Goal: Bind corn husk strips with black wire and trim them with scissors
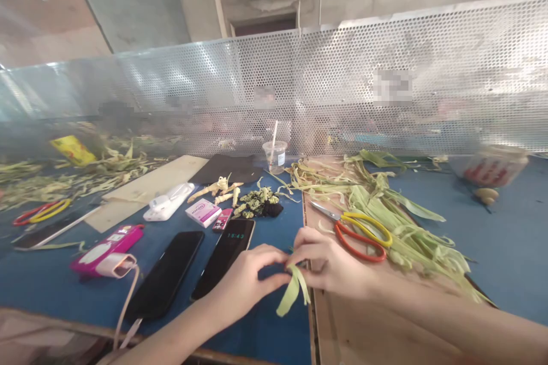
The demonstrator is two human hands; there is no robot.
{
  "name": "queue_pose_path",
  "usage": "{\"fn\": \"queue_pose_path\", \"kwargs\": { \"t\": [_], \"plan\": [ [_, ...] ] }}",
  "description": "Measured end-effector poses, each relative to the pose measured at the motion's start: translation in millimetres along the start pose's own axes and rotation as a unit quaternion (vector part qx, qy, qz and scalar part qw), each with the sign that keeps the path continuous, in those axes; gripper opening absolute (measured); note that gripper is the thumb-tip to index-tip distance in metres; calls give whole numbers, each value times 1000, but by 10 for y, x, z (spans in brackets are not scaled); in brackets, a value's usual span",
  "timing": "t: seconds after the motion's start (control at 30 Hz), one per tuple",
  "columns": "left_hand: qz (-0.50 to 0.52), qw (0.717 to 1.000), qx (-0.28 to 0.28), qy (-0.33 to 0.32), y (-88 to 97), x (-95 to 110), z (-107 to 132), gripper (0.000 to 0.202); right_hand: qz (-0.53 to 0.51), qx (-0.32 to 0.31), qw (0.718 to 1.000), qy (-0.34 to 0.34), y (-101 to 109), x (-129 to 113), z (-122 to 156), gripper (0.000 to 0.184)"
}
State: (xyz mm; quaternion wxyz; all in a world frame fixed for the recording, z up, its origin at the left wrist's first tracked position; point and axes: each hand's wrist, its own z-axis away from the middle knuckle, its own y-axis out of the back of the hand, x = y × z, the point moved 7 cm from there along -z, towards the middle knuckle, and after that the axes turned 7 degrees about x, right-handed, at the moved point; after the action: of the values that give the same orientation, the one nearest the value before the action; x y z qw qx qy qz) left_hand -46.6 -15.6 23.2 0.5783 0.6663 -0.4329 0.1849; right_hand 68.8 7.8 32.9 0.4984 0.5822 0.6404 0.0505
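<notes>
Both my hands meet over the table's front middle, pinching a pale green strip of corn husk whose two ends hang down below the fingers. My left hand has its thumb and forefinger closed on the strip. Opposite it, my right hand also grips the husk, its fingertips curled in. The knot or fold between the fingertips is mostly hidden. Just beyond my right hand lie scissors with one yellow and one red handle. A pile of corn husks spreads to the right of them.
Two black phones lie left, beside a magenta power bank with a cable. Behind are a small purple-white box, twisted husk pieces and a plastic cup with straw. A perforated metal screen stands across the back.
</notes>
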Motion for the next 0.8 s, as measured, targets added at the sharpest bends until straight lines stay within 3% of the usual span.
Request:
{"fn": "queue_pose_path", "kwargs": {
  "t": [0.13, 0.3, 0.37, 0.47, 0.53, 0.6, 0.67, 0.73, 0.8],
  "plan": [
    [122, 989, 2, 86, 1, 2, -58, 22, -157, 55, 980, -112, 109, 69, -60, 13],
    [226, 964, 13, 136, -30, 23, -114, 25, -258, 95, 948, -161, 147, 91, -69, 14],
    [251, 956, 6, 152, -69, 38, -100, 23, -315, 78, 932, -159, 144, 98, -53, 13],
    [281, 942, -3, 182, -140, 62, -22, 19, -357, -39, 925, -121, 123, 121, -82, 15],
    [285, 938, -1, 196, -181, 72, 43, 18, -233, -123, 962, -79, 128, 228, -158, 20],
    [289, 934, 2, 210, -215, 68, 90, 19, 33, -104, 994, -29, 210, 438, -345, 23],
    [297, 930, 24, 213, -195, 64, 75, 19, 124, -53, 991, -19, 238, 613, -578, 26],
    [326, 922, 77, 195, -79, 83, -27, 17, 184, -30, 982, 8, 139, 708, -790, 34],
    [405, 888, 151, 157, 131, 125, -206, 14, 232, -34, 971, 40, -41, 748, -944, 37]
  ]
}}
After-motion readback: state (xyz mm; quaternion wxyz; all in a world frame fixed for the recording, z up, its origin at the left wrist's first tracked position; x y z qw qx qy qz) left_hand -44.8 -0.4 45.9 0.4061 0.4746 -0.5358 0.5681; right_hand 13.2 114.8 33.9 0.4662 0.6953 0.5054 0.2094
